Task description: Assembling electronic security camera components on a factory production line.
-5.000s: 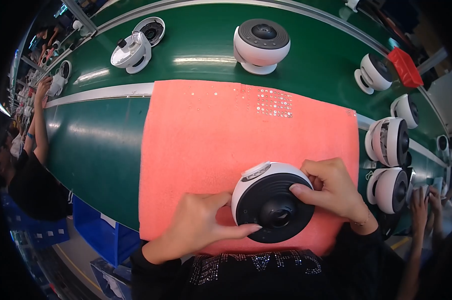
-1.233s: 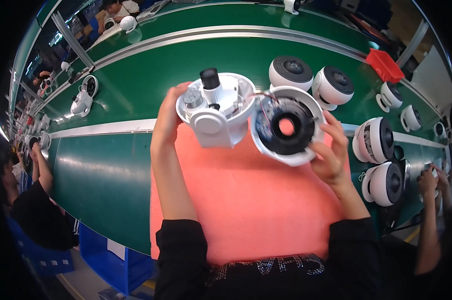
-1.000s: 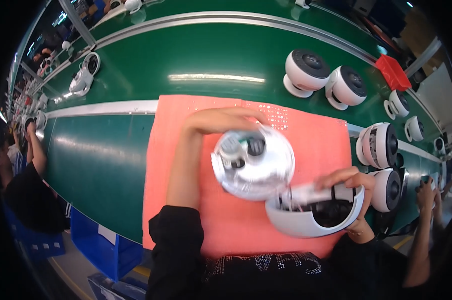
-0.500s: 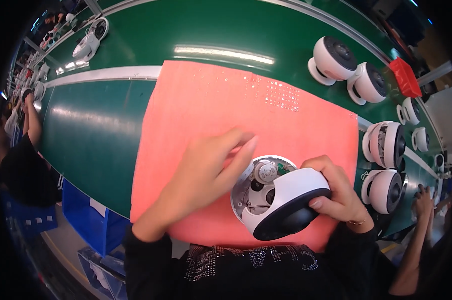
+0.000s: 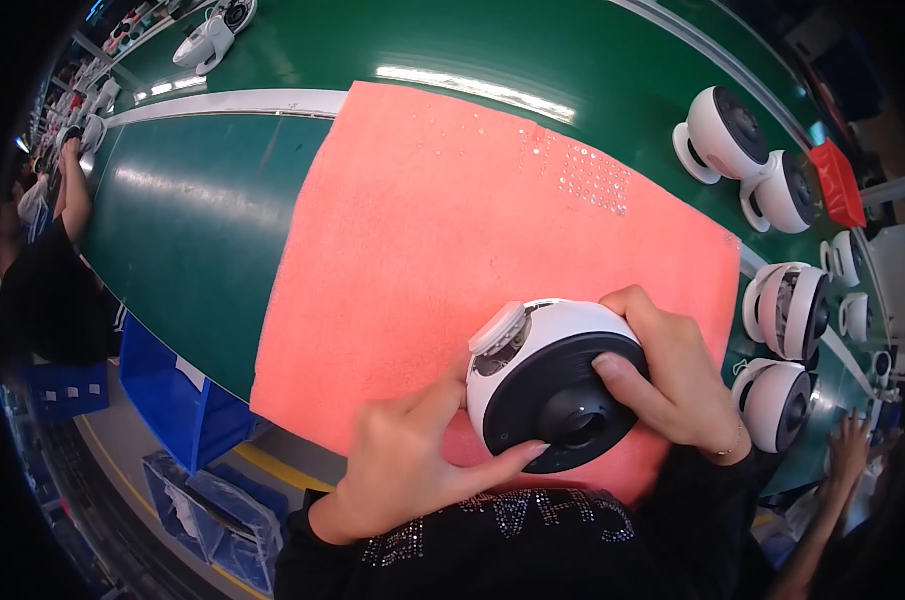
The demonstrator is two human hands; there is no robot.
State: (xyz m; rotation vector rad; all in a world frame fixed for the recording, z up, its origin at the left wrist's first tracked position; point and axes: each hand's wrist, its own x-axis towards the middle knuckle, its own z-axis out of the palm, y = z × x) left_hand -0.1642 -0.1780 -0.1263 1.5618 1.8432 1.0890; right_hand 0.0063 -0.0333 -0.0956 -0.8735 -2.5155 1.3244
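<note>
A ball-shaped white device (image 5: 562,315) with a black round front and a raised centre rests between my hands, its black face turned up toward me. My right hand (image 5: 677,385) grips its right side, fingers behind the white shell and thumb on the black face. Around the lower left side my left hand (image 5: 402,455) holds it, thumb laid along the black face's lower edge. A pale rounded piece (image 5: 497,330) sticks out at the device's upper left, beside a gap showing some inner parts. Underneath lies a pink cloth mat (image 5: 412,240), with clear studs near its far edge.
Several similar white devices (image 5: 722,130) stand along the right of the green bench (image 5: 202,240), one with its shell parted. A red bin (image 5: 837,185) sits beyond them. Blue crates (image 5: 177,405) stand at floor level on the left. Other people's arms (image 5: 852,450) show at both sides.
The front shell has swung over the open back, hiding most of the inner parts. My left hand has come down from above the opening onto the device's left side. The view has shifted.
</note>
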